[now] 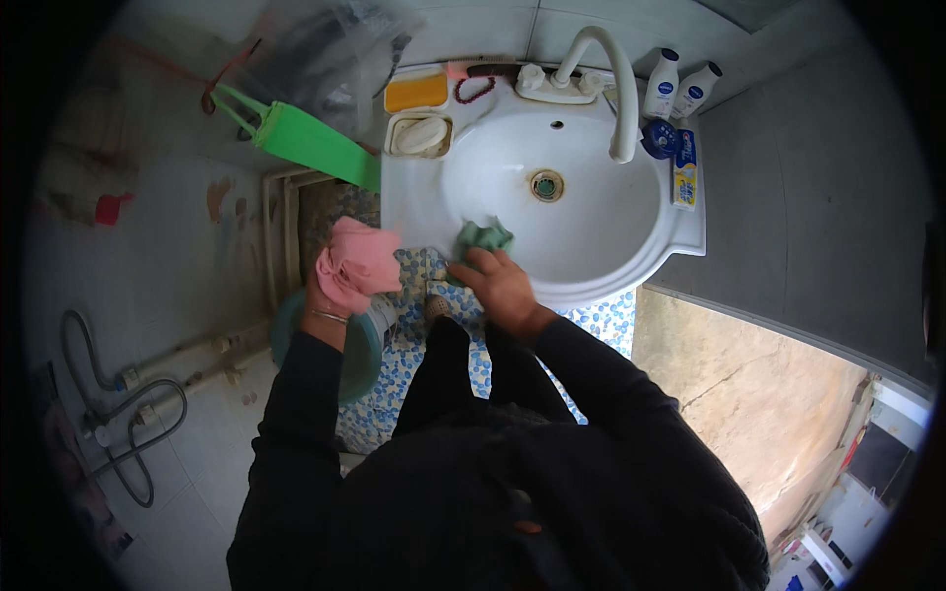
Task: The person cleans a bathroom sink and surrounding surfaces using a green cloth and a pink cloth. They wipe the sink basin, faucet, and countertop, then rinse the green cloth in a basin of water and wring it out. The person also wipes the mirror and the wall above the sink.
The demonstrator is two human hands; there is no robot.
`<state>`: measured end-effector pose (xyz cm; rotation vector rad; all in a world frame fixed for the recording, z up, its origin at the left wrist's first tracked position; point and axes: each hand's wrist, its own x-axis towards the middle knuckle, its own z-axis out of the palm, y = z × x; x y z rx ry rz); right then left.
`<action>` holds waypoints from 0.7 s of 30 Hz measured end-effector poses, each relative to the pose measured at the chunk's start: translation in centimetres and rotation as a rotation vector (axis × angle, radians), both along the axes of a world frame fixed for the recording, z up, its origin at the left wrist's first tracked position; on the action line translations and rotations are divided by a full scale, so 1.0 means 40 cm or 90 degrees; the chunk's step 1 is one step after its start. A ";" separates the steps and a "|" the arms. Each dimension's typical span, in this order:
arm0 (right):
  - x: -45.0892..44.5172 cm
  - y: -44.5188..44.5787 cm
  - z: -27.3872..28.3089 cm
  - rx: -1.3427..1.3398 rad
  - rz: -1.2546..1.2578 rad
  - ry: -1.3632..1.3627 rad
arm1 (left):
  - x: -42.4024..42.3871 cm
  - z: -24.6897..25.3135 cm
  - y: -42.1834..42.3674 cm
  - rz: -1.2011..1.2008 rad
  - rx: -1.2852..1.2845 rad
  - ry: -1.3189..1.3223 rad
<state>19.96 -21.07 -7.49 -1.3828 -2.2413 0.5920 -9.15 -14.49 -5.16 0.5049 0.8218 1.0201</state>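
Note:
My left hand (325,299) holds a bunched pink cloth (358,264) left of the white washbasin (591,214), above a teal bucket or tub (362,362); the cloth hides most of its fingers. My right hand (502,288) is at the basin's front left rim, its fingers on a crumpled green cloth (484,236) that lies partly over the rim. Some blur lies around the green cloth. The drain (547,186) shows in the basin bowl, under the curved white faucet (624,96).
On the basin ledge are an orange soap bar (416,92), a soap dish (419,136), a beaded bracelet (474,90), white lotion bottles (661,85), a blue round container (659,139) and a toothpaste tube (685,170). A green bag (314,144) hangs left; a shower hose (151,443) is on the wall.

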 end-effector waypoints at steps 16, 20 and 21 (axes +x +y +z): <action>-0.231 0.145 -0.048 0.203 0.109 -0.157 | -0.156 -0.266 -0.456 0.089 -0.278 -0.296; -0.288 0.137 -0.091 0.314 0.105 -0.194 | -0.167 -0.223 -0.436 0.014 -0.193 -0.095; -0.294 0.135 -0.096 0.335 0.101 -0.187 | -0.185 -0.232 -0.432 -0.015 -0.159 -0.085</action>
